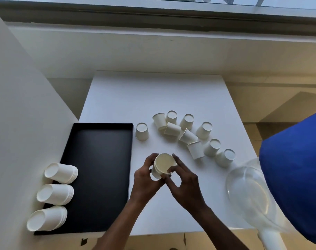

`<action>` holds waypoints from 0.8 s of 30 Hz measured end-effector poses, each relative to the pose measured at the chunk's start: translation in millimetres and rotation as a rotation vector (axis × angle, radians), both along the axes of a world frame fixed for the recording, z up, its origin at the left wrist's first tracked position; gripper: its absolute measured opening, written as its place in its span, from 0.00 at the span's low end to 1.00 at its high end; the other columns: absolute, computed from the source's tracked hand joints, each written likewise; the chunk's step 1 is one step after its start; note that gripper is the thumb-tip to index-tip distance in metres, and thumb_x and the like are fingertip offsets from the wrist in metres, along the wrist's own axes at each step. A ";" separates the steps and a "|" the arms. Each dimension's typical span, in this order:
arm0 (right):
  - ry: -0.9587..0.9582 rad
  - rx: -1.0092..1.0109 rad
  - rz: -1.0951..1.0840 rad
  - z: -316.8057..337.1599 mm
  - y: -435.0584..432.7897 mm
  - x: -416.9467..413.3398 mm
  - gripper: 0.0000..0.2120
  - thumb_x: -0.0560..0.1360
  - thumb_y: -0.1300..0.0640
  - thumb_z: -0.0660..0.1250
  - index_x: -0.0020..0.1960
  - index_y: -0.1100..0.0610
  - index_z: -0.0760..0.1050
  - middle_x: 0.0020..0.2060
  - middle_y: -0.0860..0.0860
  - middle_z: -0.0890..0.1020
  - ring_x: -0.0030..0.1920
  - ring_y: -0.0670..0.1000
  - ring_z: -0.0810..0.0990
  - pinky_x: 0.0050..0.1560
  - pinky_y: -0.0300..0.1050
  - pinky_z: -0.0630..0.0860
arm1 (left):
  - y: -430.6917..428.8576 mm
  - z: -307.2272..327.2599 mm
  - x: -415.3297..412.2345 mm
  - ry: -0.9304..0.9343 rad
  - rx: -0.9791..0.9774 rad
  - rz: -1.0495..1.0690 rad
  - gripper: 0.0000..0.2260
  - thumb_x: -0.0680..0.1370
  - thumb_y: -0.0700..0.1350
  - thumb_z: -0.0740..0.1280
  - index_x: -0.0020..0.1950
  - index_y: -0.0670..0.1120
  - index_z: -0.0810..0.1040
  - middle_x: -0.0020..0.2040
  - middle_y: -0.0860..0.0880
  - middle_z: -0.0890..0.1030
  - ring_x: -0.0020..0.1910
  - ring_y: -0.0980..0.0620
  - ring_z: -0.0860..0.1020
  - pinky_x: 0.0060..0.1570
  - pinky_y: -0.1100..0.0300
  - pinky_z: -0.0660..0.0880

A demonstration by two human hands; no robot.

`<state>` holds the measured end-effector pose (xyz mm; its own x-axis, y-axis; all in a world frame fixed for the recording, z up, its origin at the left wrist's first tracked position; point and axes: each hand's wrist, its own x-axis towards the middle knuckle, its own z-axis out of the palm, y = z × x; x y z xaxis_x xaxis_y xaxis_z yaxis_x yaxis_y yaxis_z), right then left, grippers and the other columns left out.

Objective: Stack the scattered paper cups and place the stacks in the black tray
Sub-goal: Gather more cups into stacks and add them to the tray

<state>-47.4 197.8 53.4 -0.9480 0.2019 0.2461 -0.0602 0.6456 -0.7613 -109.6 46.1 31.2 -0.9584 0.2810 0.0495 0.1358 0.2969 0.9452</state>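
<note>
A short stack of paper cups (163, 166) is held above the white worktop (153, 98), gripped between the closed fingers of the left hand (147, 175) and right hand (183, 183). Three finished stacks (55, 193) lie along the black tray (99, 177)'s left edge; loose cups (187, 136) are scattered beyond.

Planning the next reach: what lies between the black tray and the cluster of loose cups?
One upside-down cup stands alone on the white table, head view.
</note>
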 end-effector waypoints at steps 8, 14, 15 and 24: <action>-0.110 -0.160 -0.208 -4.2 39.3 -23.0 0.21 0.76 0.49 0.73 0.66 0.55 0.76 0.58 0.43 0.83 0.56 0.45 0.84 0.57 0.42 0.81 | -6.5 -5.5 2.6 0.067 -0.082 -0.017 0.34 0.70 0.50 0.82 0.74 0.55 0.72 0.65 0.62 0.80 0.61 0.56 0.80 0.54 0.51 0.83; -0.576 0.193 -0.342 -53.6 100.1 -79.3 0.35 0.77 0.52 0.69 0.79 0.53 0.58 0.68 0.63 0.71 0.67 0.67 0.71 0.69 0.56 0.69 | -5.8 -12.1 2.5 0.087 -0.117 -0.007 0.35 0.70 0.50 0.82 0.74 0.55 0.73 0.67 0.62 0.79 0.64 0.57 0.79 0.56 0.51 0.82; -0.658 0.227 -0.328 -57.9 103.1 -84.3 0.37 0.77 0.50 0.69 0.80 0.51 0.55 0.69 0.63 0.69 0.68 0.67 0.70 0.69 0.57 0.69 | -5.4 -13.6 2.8 0.082 -0.120 -0.005 0.35 0.70 0.50 0.82 0.74 0.54 0.72 0.67 0.61 0.79 0.65 0.57 0.79 0.57 0.51 0.82; -0.643 0.257 -0.352 -70.4 74.7 -63.2 0.24 0.74 0.46 0.70 0.64 0.52 0.66 0.59 0.56 0.77 0.60 0.62 0.77 0.60 0.56 0.74 | -11.3 -18.2 -6.0 0.054 -0.161 0.045 0.36 0.70 0.50 0.82 0.75 0.53 0.72 0.68 0.60 0.79 0.65 0.59 0.78 0.60 0.51 0.81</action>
<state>-110.6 272.5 -17.1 -0.8109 0.5290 -0.2503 0.5842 0.7059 -0.4006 -115.6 34.8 13.0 -0.9674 0.2462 0.0588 0.1681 0.4511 0.8765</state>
